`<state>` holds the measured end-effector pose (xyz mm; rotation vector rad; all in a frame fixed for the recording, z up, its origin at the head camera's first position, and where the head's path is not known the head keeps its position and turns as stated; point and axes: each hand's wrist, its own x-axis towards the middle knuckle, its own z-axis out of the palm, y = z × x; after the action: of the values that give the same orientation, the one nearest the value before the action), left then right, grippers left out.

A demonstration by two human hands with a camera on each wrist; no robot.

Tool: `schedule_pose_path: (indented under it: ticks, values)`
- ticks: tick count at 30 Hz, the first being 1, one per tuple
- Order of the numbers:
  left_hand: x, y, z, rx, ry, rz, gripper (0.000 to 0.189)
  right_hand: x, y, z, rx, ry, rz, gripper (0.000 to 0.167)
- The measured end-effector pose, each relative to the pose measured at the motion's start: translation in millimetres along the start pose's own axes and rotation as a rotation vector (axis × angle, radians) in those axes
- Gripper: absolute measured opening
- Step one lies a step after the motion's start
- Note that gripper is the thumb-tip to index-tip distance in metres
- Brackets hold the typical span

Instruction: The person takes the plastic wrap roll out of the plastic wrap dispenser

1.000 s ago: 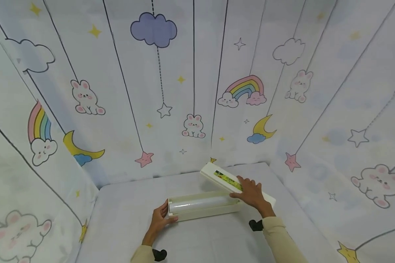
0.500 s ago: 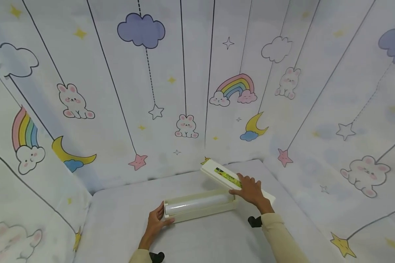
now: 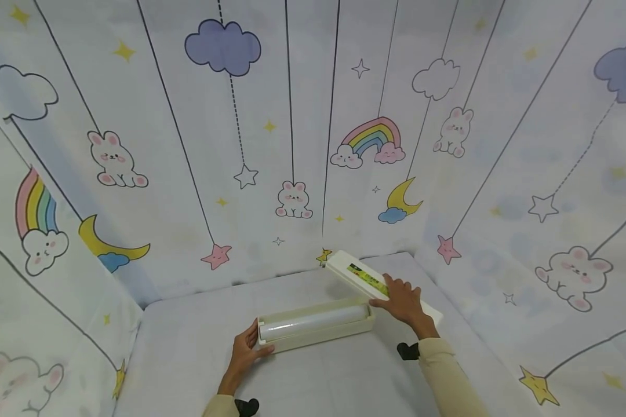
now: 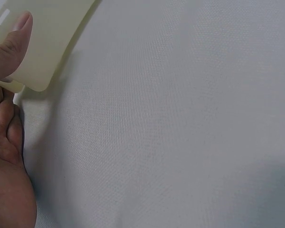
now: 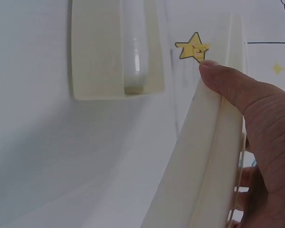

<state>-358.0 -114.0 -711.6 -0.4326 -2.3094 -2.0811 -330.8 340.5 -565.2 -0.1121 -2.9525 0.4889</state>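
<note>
A long cream plastic dispenser box point(image 3: 323, 339) lies on the white surface, its top uncovered. Inside it is a shiny roll of what looks like cling film point(image 3: 313, 322). My left hand point(image 3: 245, 352) grips the box's left end, thumb on the front and fingers at the end wall; the left wrist view shows that thumb point(image 4: 20, 40) on the plastic. My right hand point(image 3: 404, 302) holds the cream lid point(image 3: 342, 267), which has a green and yellow label, tilted up behind the box's right end. In the right wrist view the lid point(image 5: 199, 147) is apart from the box point(image 5: 97, 52).
The white cloth-covered table point(image 3: 198, 341) extends around the box on all sides. Behind it rises a white backdrop point(image 3: 261, 231) printed with rabbits, stars and clouds, with similar side walls at left and right.
My right hand has moved the lid slightly right, away from the box, so the box's right end shows more. The left hand keeps its grip. The head view has shifted a little.
</note>
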Motion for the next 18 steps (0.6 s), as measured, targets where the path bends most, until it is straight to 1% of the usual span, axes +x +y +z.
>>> schedule_pose_path:
  ticks: [1,4,9,12,18]
  values:
    - [0.2,0.3,-0.2,-0.005,-0.007,0.003,0.098,-0.8,1.7,0.0,-0.005,0.006,0.0,0.094]
    - [0.9,2.3,-0.4,-0.015,-0.024,-0.025,0.098,-3.5,6.9,1.1,-0.01,0.024,-0.002,0.094]
    - [1.7,3.1,0.0,-0.014,-0.018,-0.068,0.1,-9.2,8.8,-3.9,0.007,0.033,0.011,0.094]
    - [2.1,2.5,0.5,-0.016,-0.015,-0.06,0.1,-11.7,9.8,-8.4,0.015,0.034,0.025,0.095]
    - [1.9,0.6,-1.4,-0.034,-0.02,-0.05,0.1,-16.2,15.4,-5.7,0.036,0.013,0.051,0.098]
